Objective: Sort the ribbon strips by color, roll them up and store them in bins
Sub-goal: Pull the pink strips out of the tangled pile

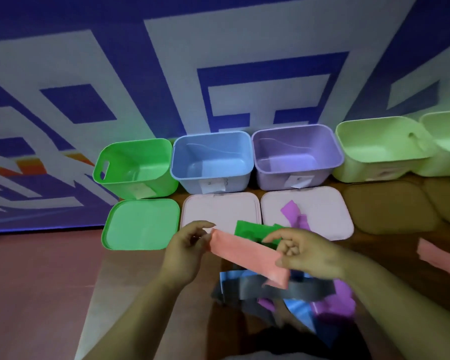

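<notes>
now both hands pinch a pink ribbon strip, left hand at one end, right hand at the other, above the mixed pile; rolling looks next; no pink bin is evident, so choosing one follows.

You can read nothing here: the white paper labels on the front walls of your green bin, blue bin and purple bin carry only faint, illegible marks, and the backdrop's big blue-and-white shapes spell no legible word.
</notes>
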Available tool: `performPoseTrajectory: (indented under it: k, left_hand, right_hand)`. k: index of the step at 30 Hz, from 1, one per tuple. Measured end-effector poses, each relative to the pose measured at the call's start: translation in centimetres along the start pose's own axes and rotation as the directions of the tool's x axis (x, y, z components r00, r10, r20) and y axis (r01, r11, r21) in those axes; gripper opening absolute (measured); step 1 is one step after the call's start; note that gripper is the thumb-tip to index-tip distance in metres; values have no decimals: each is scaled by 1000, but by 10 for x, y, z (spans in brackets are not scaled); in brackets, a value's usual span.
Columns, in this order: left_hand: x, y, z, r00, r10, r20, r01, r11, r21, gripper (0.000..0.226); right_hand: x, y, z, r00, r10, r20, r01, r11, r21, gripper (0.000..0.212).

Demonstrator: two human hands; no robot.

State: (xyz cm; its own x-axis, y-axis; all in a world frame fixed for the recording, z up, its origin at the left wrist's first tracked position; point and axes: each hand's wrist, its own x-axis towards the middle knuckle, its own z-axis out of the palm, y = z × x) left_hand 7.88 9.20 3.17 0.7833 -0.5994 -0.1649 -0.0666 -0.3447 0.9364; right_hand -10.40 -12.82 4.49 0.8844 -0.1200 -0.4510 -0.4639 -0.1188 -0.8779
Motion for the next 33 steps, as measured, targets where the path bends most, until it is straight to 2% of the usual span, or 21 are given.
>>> performPoseTrajectory:
  k: [3, 7, 10, 14, 21, 25, 31, 33]
  left_hand:
    - [7, 10, 28, 1000, -10, 23, 11, 999, -42, 29]
    - [10, 31, 73, 998, 3, 62, -2, 1000, -15, 27]
    - [10, 42, 117, 992, -37, 123, 39, 999, -13, 22]
    - [8, 53, 193, 981, -7, 193, -1, 999, 37, 26]
    - [-5, 74, 339, 918, -5, 397, -47, 991, 123, 19]
    - [-5, 74, 418, 879, 24, 477, -147, 963, 224, 31]
    - [-4, 77, 507, 815, 41, 578, -255, 921, 294, 19]
    - [2, 75, 521, 803, 21, 595, -295, 882, 368, 26]
  right_hand:
    - [-24, 19, -25, 998, 14, -67, -12, 999, 36, 38]
    - [-61, 48, -57, 988, 22, -156, -10, 997, 76, 31]
    - [-93, 73, -81, 970, 22, -240, 1, 995, 98, 28]
    - [-142, 112, -122, 939, 58, -339, -37, 997, 67, 27]
    - [-245, 181, -202, 849, 167, -501, -217, 975, -43, 30]
    - [-296, 232, -241, 765, 211, -609, -307, 950, -56, 25]
    - [-323, 279, -285, 678, 249, -692, -442, 890, -112, 24]
    - [-324, 289, -294, 661, 289, -693, -491, 865, -108, 22]
